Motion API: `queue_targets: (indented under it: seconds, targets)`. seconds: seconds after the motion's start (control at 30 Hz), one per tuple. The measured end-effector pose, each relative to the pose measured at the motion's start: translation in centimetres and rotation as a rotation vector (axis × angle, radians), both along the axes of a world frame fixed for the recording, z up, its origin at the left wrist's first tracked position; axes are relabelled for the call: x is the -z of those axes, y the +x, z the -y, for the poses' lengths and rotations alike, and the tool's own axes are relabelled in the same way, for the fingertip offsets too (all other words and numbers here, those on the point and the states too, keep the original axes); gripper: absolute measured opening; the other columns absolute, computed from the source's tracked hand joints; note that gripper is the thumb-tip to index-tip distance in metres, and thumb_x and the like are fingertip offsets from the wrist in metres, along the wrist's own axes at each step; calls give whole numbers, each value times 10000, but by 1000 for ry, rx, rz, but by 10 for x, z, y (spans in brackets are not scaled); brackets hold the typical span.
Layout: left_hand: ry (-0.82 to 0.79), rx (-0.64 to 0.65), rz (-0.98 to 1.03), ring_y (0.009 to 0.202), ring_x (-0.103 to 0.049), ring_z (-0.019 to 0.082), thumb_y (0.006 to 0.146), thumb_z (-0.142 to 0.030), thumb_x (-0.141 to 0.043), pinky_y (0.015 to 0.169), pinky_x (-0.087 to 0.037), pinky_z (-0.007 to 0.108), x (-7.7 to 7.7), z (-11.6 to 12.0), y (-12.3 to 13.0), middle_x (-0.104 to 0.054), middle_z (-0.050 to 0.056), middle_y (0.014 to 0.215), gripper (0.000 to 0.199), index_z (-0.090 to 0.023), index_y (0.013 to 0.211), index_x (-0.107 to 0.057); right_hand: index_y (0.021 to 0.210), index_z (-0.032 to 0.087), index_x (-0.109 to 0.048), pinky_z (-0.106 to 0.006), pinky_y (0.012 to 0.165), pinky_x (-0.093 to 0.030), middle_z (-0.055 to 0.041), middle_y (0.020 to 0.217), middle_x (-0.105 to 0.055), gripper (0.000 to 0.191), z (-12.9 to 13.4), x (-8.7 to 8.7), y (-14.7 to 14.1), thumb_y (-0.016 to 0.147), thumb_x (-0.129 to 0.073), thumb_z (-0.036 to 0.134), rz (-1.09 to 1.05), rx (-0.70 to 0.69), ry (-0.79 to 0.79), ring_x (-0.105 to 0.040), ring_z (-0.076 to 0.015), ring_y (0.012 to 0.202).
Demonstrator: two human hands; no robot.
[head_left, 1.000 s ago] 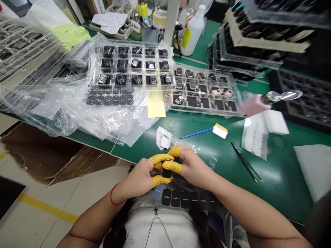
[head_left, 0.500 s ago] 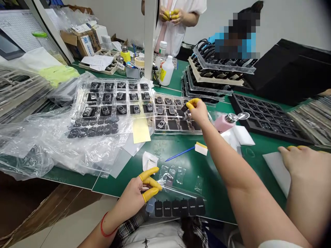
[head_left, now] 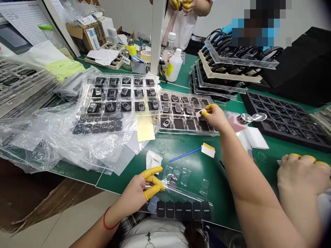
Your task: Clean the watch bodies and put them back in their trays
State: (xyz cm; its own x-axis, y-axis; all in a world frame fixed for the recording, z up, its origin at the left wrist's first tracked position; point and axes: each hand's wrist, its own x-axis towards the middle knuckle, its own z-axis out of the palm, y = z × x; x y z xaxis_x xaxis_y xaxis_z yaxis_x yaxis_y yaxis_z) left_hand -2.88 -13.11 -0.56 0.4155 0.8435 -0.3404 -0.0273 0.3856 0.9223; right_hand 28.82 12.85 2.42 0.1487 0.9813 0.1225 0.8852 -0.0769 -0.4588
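Observation:
My right hand [head_left: 216, 117], with yellow finger cots, pinches a small dark piece [head_left: 201, 113] over the right side of a transparent compartment tray [head_left: 181, 132]. Dark and metallic parts sit in several of its pockets. My left hand [head_left: 137, 193] rests near the table's front edge, fingers curled and slightly apart, with nothing visible in them. It lies beside a transparent film [head_left: 181, 193] carrying a row of black "hello!" tags [head_left: 178, 210]. A co-worker's hand [head_left: 302, 175] lies at the far right.
A second transparent tray [head_left: 119, 93] of dark parts and crumpled plastic film [head_left: 64, 144] lie left. A pink pump bottle [head_left: 236, 123] stands right of my right hand. A blue-handled tool [head_left: 186, 155], a black grid tray [head_left: 281, 120] and stacked trays [head_left: 222, 72] surround it.
My hands have separated from around the dark piece, and my right hand has carried it to the tray, shifting right along it. My left hand stays near the film. The view has lifted.

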Motion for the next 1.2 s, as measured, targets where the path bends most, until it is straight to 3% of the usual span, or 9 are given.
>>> queue_targets:
  seconds: [0.17,0.3,0.4,0.5,0.63,0.73,0.93,1.07,1.2]
  targets:
    - [-10,-113,143,820,-648,171,866,-393,-617,868,-486,349,-2,3,5,-684,42,833,500,-160,1283,-470,1093,198,-589,-420,830,-471,-88,967,-645,281,90,-26,-59,814,-606,229,-100,-201,367,-595,-242,876]
    - [24,-122,296,857,-635,166,801,-382,-704,849,-495,322,-4,7,6,-656,48,938,688,-190,1358,-349,948,244,-624,-357,734,-506,-65,929,-654,184,194,-35,-125,887,-478,147,-133,-875,227,-607,-211,844]
    - [-2,-111,229,1020,-611,194,766,-319,-745,893,-489,306,-9,13,2,-613,86,1159,669,-214,1329,-401,951,208,-622,-338,690,-518,-98,967,-644,214,236,-32,-145,892,-445,103,-172,-1073,61,-599,-209,843]
    - [38,-84,92,1071,-593,201,786,-272,-720,929,-482,315,-16,22,-6,-609,74,1197,643,-231,1351,-418,958,207,-598,-320,729,-525,-77,967,-630,187,239,-30,-143,869,-485,87,-384,-1074,-98,-594,-181,865]
    - [164,-13,-25,1016,-611,188,824,-251,-663,964,-470,344,-21,32,-11,-641,44,1129,684,-253,1431,-347,899,214,-570,-297,668,-514,-14,825,-599,61,230,-25,-144,850,-588,182,-555,-809,-252,-576,-152,740]
    - [169,-55,-26,955,-632,174,826,-229,-651,926,-494,339,-16,38,-9,-644,37,1078,752,-253,1465,-255,908,217,-596,-327,718,-504,-36,891,-607,44,236,-20,-153,872,-574,205,-504,-807,-208,-575,-173,812]
    - [124,-100,51,1015,-609,177,846,-247,-642,905,-489,307,-6,42,-14,-604,66,1122,473,-226,1278,-451,820,224,-585,-326,698,-472,-31,814,-635,95,240,-17,-147,902,-537,227,-476,-873,-41,-571,-173,753]
    - [15,-75,115,938,-627,161,868,-233,-619,928,-468,347,-9,42,-26,-606,37,985,512,-234,1327,-391,913,201,-601,-372,681,-445,-36,753,-633,86,212,1,-122,845,-561,236,-163,-563,-79,-565,-212,712]
    - [-22,-61,185,906,-620,165,828,-235,-672,896,-473,364,-13,44,-32,-589,17,922,562,-241,1315,-391,1029,196,-637,-451,747,-408,-124,997,-633,216,194,21,-125,823,-590,239,179,-554,85,-533,-299,892]
